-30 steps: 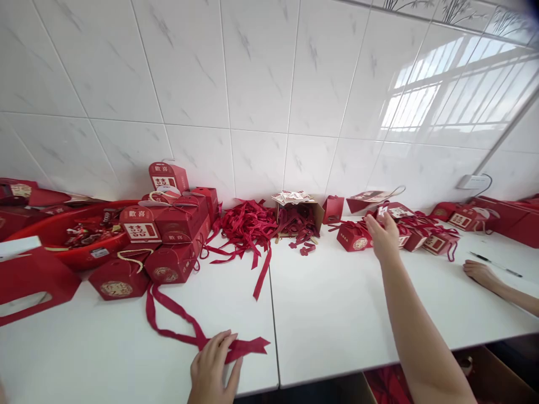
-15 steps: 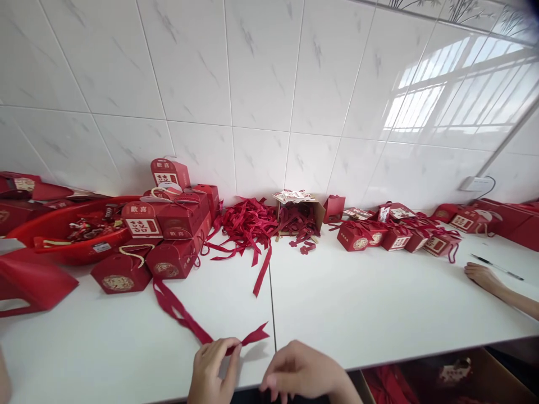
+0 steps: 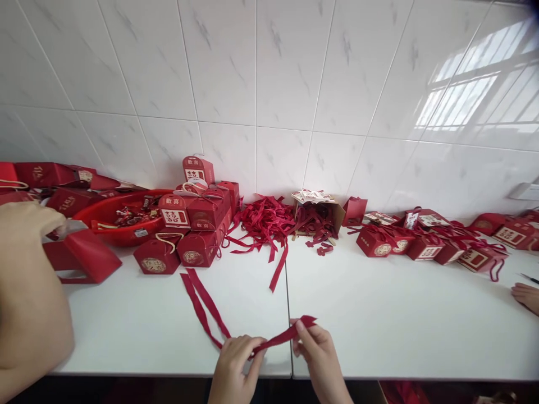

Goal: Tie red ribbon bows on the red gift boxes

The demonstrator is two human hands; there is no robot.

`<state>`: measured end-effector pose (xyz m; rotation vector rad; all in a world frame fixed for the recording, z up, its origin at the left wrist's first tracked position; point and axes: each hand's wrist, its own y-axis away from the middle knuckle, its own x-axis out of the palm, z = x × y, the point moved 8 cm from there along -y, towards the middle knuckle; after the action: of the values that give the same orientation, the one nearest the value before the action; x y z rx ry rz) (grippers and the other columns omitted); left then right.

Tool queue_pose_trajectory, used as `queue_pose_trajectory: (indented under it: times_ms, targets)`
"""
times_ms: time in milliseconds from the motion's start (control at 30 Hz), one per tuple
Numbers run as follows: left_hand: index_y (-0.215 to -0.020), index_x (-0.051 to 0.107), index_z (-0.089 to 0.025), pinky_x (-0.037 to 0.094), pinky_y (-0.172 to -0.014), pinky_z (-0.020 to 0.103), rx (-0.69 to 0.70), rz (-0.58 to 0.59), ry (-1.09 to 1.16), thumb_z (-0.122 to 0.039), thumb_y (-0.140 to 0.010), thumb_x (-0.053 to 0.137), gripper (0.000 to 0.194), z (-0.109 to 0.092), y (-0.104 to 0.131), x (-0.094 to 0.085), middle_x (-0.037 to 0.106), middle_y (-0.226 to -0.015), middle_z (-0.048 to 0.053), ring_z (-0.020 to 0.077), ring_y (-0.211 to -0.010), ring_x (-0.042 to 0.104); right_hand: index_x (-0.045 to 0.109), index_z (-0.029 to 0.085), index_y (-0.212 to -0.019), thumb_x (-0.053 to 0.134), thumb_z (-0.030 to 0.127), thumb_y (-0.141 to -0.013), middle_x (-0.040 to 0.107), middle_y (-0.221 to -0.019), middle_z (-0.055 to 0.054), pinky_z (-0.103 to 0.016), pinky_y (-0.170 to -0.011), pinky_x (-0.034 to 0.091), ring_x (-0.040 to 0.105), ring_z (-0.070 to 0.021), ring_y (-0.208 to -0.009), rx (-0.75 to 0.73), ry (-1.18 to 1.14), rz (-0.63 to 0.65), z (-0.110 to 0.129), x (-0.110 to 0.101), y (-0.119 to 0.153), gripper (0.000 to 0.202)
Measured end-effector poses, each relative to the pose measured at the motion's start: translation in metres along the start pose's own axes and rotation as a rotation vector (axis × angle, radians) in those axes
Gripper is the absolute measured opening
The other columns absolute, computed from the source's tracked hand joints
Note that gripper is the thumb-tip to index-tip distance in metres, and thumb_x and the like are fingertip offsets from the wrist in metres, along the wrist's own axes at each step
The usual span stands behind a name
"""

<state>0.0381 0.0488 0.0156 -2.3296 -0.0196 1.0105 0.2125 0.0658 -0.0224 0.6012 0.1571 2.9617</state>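
A dark red ribbon [image 3: 278, 338] stretches between my two hands at the front of the white table. My left hand [image 3: 236, 365] pinches it between thumb and fingers. Its two long tails run from that hand back across the table toward the stacked gift boxes. My right hand [image 3: 315, 353] grips the ribbon near its other end, and a short pointed tip sticks out past the thumb. Beyond my hands lies a tangled heap of red ribbons [image 3: 266, 219], with one strand hanging forward.
Red gift boxes [image 3: 197, 247] are stacked left of the ribbon heap, beside a red basin [image 3: 122, 224] of sweets. An open carton [image 3: 337, 216] holds dark red pieces. More tied boxes [image 3: 374, 241] line the right. Another person's arm [image 3: 33, 303] reaches in at left; a hand [image 3: 526, 295] rests at right.
My right hand has taken hold of the ribbon's end, which was free before. The view has turned left, and another person's arm has come in at the left.
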Motion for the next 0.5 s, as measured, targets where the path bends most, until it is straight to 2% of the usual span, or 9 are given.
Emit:
queue_pose_trajectory:
  times_ms: [100, 200, 267, 367, 433, 500]
  targets:
    - [-0.090, 0.068, -0.025, 0.055, -0.065, 0.030, -0.060, 0.003, -0.026, -0.029, -0.087, 0.052, 0.016, 0.023, 0.000, -0.009, 0.070, -0.077, 0.003, 0.0199, -0.073, 0.065, 0.071, 0.016, -0.070, 0.077, 0.045, -0.067, 0.066, -0.075, -0.005, -0.022, -0.052, 0.041, 0.044, -0.0077, -0.055, -0.021, -0.129, -0.172, 0.014, -0.041, -0.009, 0.030]
    - [-0.091, 0.071, -0.025, 0.056, -0.068, 0.028, -0.148, 0.016, 0.034, -0.035, -0.086, 0.055, 0.019, 0.041, -0.001, -0.020, 0.072, -0.081, 0.004, 0.0209, -0.079, 0.067, 0.071, 0.017, -0.068, 0.082, 0.046, -0.058, 0.068, -0.095, -0.006, -0.023, -0.055, 0.045, 0.048, -0.0083, -0.058, -0.080, -0.157, -0.326, 0.034, -0.088, -0.015, 0.032]
    - [-0.085, 0.071, -0.024, 0.055, -0.063, 0.024, -0.207, 0.086, 0.138, -0.038, -0.084, 0.057, 0.020, 0.045, 0.000, -0.024, 0.072, -0.079, 0.004, 0.0188, -0.073, 0.067, 0.070, 0.017, -0.065, 0.081, 0.048, -0.057, 0.069, -0.086, -0.005, -0.025, -0.057, 0.046, 0.048, -0.0099, -0.058, -0.098, -0.023, -0.362, 0.050, -0.111, -0.017, 0.034]
    - [-0.072, 0.070, -0.022, 0.051, -0.053, 0.019, -0.262, 0.198, 0.259, -0.043, -0.079, 0.061, 0.024, 0.041, 0.001, -0.032, 0.069, -0.066, 0.002, 0.0148, -0.058, 0.062, 0.067, 0.016, -0.058, 0.076, 0.052, -0.062, 0.061, -0.058, -0.002, -0.026, -0.057, 0.043, 0.048, -0.0128, -0.056, -0.070, 0.400, -0.303, 0.075, -0.125, -0.021, 0.037]
    - [-0.070, 0.069, -0.022, 0.050, -0.053, 0.019, -0.286, 0.197, 0.277, -0.047, -0.075, 0.064, 0.026, 0.039, 0.000, -0.043, 0.067, -0.063, 0.001, 0.0146, -0.056, 0.059, 0.062, 0.016, -0.052, 0.072, 0.055, -0.065, 0.056, -0.051, -0.002, -0.026, -0.054, 0.040, 0.047, -0.0140, -0.054, -0.052, 0.649, -0.268, 0.091, -0.126, -0.023, 0.042]
    - [-0.070, 0.069, -0.022, 0.050, -0.055, 0.020, -0.339, 0.170, 0.283, -0.049, -0.074, 0.064, 0.028, 0.043, -0.002, -0.054, 0.066, -0.064, 0.002, 0.0157, -0.059, 0.059, 0.059, 0.016, -0.049, 0.067, 0.059, -0.068, 0.056, -0.052, -0.003, -0.027, -0.053, 0.038, 0.046, -0.0139, -0.052, -0.049, 0.764, -0.252, 0.105, -0.124, -0.026, 0.047]
